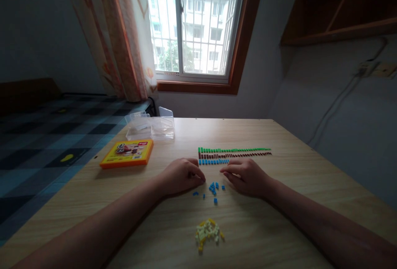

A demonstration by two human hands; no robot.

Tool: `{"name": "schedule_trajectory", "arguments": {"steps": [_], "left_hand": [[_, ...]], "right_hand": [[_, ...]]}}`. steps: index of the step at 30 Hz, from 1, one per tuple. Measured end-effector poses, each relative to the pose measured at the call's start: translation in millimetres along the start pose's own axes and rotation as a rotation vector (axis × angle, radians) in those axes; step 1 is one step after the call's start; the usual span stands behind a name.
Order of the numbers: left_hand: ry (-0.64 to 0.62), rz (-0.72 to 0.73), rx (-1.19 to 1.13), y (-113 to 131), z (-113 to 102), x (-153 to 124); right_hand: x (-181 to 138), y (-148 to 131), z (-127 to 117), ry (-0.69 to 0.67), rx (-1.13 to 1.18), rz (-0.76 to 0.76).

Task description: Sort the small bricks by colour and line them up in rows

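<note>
Both my hands rest on a light wooden table (279,202). My left hand (181,175) lies knuckles up with its fingers curled under, tips near a short row of blue bricks (213,162). My right hand (246,176) is pinched close to the same row's right end; what it holds is too small to make out. Between the hands lies a loose scatter of tiny blue bricks (213,188). Behind the blue row run a long brown row (235,154) and a long green row (234,150). A small heap of yellow and cream bricks (207,231) sits nearer to me.
An orange-yellow box (127,153) lies flat at the left of the table, with clear plastic containers (151,126) behind it. A checked bed cover (46,136) borders the table's left edge. Window, curtain and wall shelf stand beyond.
</note>
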State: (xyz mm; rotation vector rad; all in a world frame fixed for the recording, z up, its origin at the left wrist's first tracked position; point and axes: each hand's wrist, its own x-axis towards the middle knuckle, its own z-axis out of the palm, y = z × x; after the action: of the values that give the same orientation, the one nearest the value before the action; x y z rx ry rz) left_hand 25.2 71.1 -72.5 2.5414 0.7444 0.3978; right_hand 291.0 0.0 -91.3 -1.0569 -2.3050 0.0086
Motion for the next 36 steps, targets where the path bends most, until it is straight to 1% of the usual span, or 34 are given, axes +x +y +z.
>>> {"name": "schedule_trajectory", "arguments": {"steps": [4, 9, 16, 20, 24, 27, 32, 36], "left_hand": [[0.0, -0.017, -0.013, 2, -2, 2], [-0.081, 0.003, -0.082, 0, -8, 4], [-0.084, -0.027, -0.154, -8, -8, 4], [-0.038, -0.052, -0.058, -4, -4, 5], [0.053, -0.14, 0.126, 8, 6, 7], [0.107, -0.174, 0.219, 14, 13, 7], [0.113, -0.188, 0.252, 13, 15, 6], [0.128, -0.171, 0.222, 9, 12, 6]], "right_hand": [[0, -1, -1, -0.006, -0.012, -0.003], [0, 0, 0, -0.021, -0.005, 0.008], [0, 1, 2, -0.027, 0.0, 0.007], [1, 0, 3, -0.023, -0.005, -0.006], [5, -4, 4, -0.03, -0.005, -0.025], [8, -9, 3, -0.061, 0.005, -0.048], [10, -15, 2, -0.16, -0.01, -0.083], [11, -17, 3, -0.19, -0.035, -0.088]]}}
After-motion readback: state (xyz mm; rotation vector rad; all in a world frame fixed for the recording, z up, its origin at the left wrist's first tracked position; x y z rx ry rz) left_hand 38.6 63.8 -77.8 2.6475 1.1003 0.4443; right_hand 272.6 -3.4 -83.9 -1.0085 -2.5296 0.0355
